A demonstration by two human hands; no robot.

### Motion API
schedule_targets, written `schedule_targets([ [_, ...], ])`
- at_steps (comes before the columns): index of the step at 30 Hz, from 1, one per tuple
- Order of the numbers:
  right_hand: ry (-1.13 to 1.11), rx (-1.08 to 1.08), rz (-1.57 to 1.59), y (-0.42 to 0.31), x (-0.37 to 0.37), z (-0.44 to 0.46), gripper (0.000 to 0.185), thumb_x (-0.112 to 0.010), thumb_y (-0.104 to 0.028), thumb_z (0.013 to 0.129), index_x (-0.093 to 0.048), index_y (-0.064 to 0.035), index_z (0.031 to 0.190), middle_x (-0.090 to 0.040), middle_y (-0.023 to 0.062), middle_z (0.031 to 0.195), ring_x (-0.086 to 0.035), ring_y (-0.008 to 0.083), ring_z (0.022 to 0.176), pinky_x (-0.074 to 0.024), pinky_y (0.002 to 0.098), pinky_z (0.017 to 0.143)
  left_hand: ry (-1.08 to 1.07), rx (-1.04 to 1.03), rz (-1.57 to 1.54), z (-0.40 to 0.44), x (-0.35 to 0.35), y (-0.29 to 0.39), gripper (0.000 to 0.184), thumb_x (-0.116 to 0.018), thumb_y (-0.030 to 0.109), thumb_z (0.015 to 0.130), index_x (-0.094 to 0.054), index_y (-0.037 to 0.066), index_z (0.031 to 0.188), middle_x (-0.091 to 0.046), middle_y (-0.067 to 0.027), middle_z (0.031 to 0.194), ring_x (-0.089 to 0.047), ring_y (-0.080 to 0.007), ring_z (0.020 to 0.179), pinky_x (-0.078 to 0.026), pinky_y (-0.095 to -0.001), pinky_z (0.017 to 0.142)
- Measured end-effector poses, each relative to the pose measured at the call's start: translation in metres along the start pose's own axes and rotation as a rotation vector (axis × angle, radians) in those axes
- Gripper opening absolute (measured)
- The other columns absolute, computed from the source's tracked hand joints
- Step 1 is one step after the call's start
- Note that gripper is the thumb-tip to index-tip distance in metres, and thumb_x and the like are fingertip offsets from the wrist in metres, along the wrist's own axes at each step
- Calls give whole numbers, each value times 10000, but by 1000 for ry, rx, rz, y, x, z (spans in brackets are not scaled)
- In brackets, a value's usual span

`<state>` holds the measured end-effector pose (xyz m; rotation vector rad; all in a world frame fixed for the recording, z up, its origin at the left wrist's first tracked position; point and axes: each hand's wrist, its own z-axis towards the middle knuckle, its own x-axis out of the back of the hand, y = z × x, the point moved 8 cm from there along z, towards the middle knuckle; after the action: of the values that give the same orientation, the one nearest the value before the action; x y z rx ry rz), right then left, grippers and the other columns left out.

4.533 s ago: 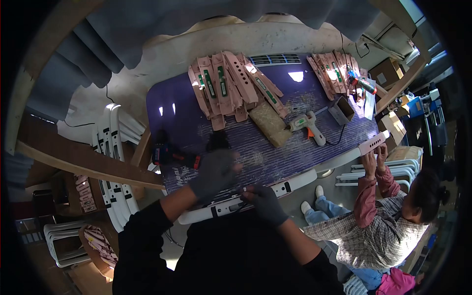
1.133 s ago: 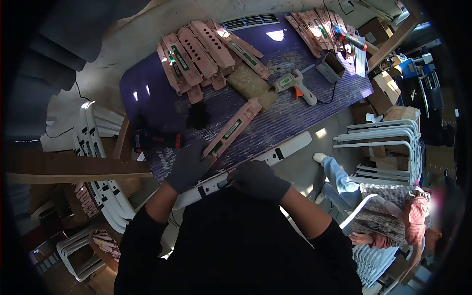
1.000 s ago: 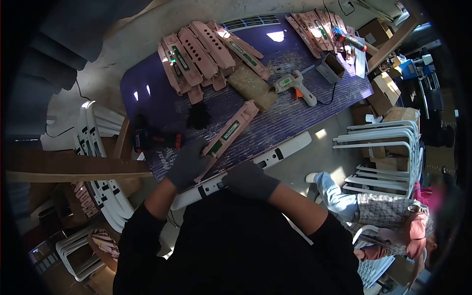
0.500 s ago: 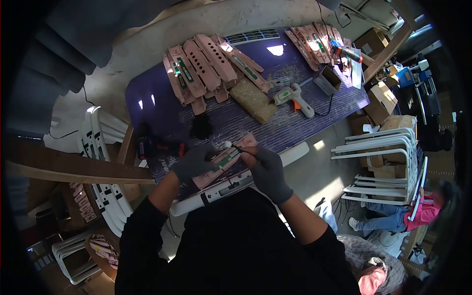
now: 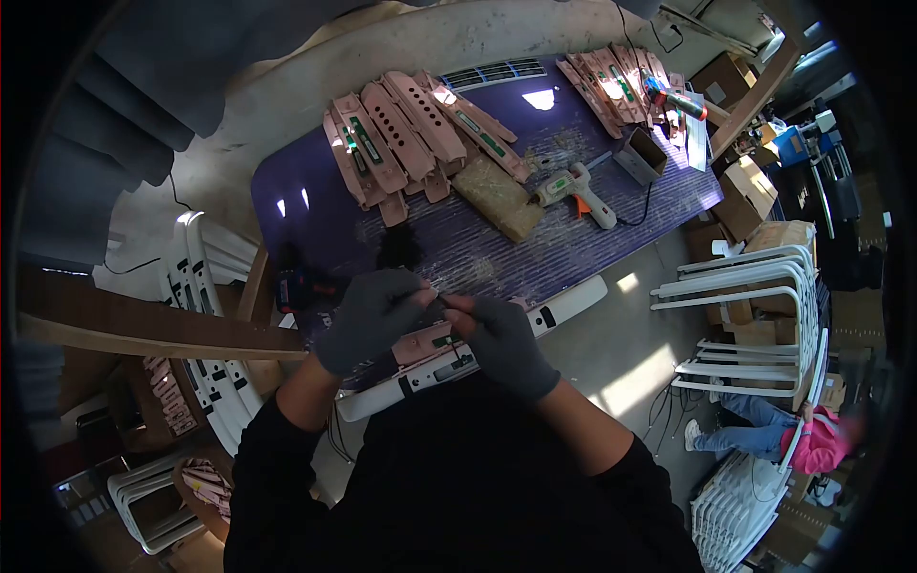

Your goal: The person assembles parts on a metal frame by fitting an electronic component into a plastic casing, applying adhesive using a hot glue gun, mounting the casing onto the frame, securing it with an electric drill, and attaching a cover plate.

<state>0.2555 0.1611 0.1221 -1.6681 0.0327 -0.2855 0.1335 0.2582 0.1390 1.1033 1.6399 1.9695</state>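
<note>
Both hands wear grey gloves with bare fingertips and meet above the near edge of the purple table (image 5: 325, 172). My left hand (image 5: 374, 317) is closed in a pinch on something small and whitish that I cannot make out. My right hand (image 5: 501, 342) pinches a thin dark cable, its fingertips nearly touching the left ones. Below them a pink bracket (image 5: 413, 348) with a green circuit board (image 5: 445, 340) lies partly hidden by the hands. It rests against a long white curved bar (image 5: 571, 300) with black slots along the near edge.
A glue gun (image 5: 583, 195), a tan block (image 5: 497, 198) and stacked pink brackets (image 5: 406, 124) lie on the table. A dark drill (image 5: 304, 289) is at the left. White tube frames (image 5: 735, 277) stand at the right, near a person in pink (image 5: 817, 441).
Both hands have come together above the bracket, covering more of it. The co-worker in the checked garment has left the view at the lower right. The camera view has shifted slightly.
</note>
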Motion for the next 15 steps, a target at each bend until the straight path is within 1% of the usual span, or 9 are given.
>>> schedule_targets([
  [2,-24,-91,-31,10,-2,1,277,-626,-140,926,-655,19,1151,-694,81,826,-646,125,749,-516,262,698,56,-308,478,-5,-2,20,202,-634,205,881,-657,16,950,-622,-94,786,-621,-234,714,-497,-377,675],
  [3,-21,-94,-30,11,-3,2,277,-626,-140,926,-655,19,1151,-694,81,826,-646,125,749,-516,262,698,52,-307,477,-7,-6,22,202,-634,205,881,-657,16,950,-622,-94,786,-621,-234,714,-497,-377,675],
  [5,-19,-81,-37,14,-5,4,234,-638,-137,897,-669,20,1067,-690,124,817,-657,164,735,-504,287,672,75,-529,900,-17,-27,41,238,-650,239,859,-647,49,1002,-634,-98,861,-628,-273,796,-496,-419,726],
  [8,17,-270,82,36,1,-2,224,-635,-131,897,-676,28,1048,-691,98,809,-649,141,737,-500,274,670,23,-588,809,-17,-32,13,275,-633,264,877,-635,36,1032,-644,-116,934,-627,-289,841,-490,-424,741],
  [9,11,-271,80,34,4,-3,224,-635,-131,897,-676,28,1048,-691,98,809,-649,141,737,-500,274,670,28,-582,810,-15,-36,1,275,-633,264,877,-635,36,1032,-644,-116,934,-627,-289,841,-490,-424,741],
  [11,141,-332,224,33,20,-4,235,-628,-102,906,-663,59,1073,-662,69,804,-614,111,725,-489,246,681,123,-155,266,3,-20,-53,336,-648,327,870,-633,29,1024,-646,-124,903,-621,-318,835,-491,-417,734],
  [12,142,-342,227,32,20,-6,235,-628,-102,906,-663,59,1073,-662,69,804,-614,111,725,-489,246,681,116,-147,263,6,-28,-66,336,-648,327,870,-633,29,1024,-646,-124,903,-621,-318,835,-491,-417,734],
  [14,190,-423,399,37,24,-4,214,-636,-105,901,-670,53,1040,-658,65,810,-611,115,725,-485,249,679,-542,429,380,4,-83,-143,460,-645,385,870,-642,11,1138,-670,-156,1075,-641,-306,975,-506,-372,873],
  [15,194,-420,393,39,24,-4,214,-636,-105,901,-670,53,1040,-658,65,810,-611,115,725,-485,249,679,-542,422,378,7,-93,-167,460,-645,385,870,-642,11,1138,-670,-156,1075,-641,-306,975,-506,-372,873],
])
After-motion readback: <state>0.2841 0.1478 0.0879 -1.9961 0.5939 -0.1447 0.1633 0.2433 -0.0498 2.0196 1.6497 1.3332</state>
